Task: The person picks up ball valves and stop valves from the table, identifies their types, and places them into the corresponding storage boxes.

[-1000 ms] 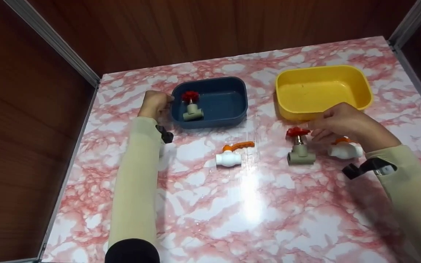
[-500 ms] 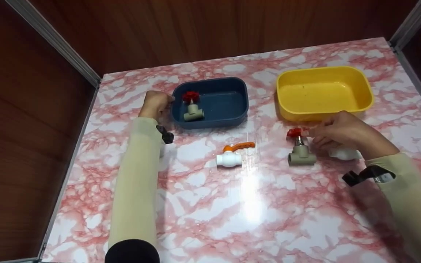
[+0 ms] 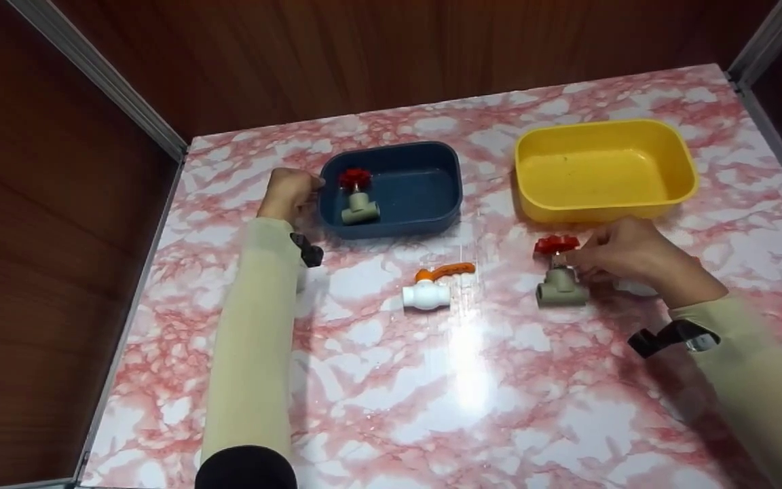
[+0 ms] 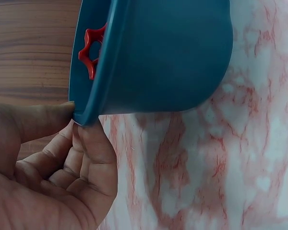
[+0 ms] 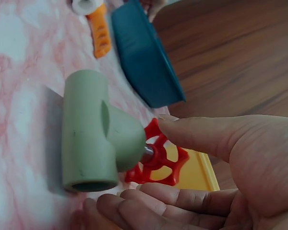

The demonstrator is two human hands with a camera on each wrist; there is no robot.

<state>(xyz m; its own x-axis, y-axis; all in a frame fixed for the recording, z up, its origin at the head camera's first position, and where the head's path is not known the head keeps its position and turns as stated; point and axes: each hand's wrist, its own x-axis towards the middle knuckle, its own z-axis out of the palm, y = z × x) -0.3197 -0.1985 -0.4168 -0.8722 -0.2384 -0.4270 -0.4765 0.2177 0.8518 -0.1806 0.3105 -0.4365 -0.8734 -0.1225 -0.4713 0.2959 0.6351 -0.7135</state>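
Note:
My left hand (image 3: 289,192) pinches the left rim of a dark blue plastic basin (image 4: 168,57), thumb over the edge and fingers underneath. Inside that basin lies a grey-green pipe valve with a red handwheel (image 3: 354,178). A similar valve (image 5: 89,134) lies on the table at the right. Around its red handwheel (image 5: 175,165) my right hand (image 3: 628,255) is spread, thumb tip at the wheel's edge and fingers apart on the other side. A white ball valve with an orange lever (image 3: 426,296) lies between the two hands. Another white valve (image 3: 635,288) is mostly hidden behind my right hand.
A yellow basin (image 3: 605,214) stands at the back right, just beyond my right hand. The marbled pink-and-white table (image 3: 391,401) is bounded by brown wood-grain panels (image 3: 391,54) at the back and sides.
My right hand has come down and toward me from near the yellow basin's front edge to the red-wheeled valve, covering more of the white valve. The left hand stays on the blue basin.

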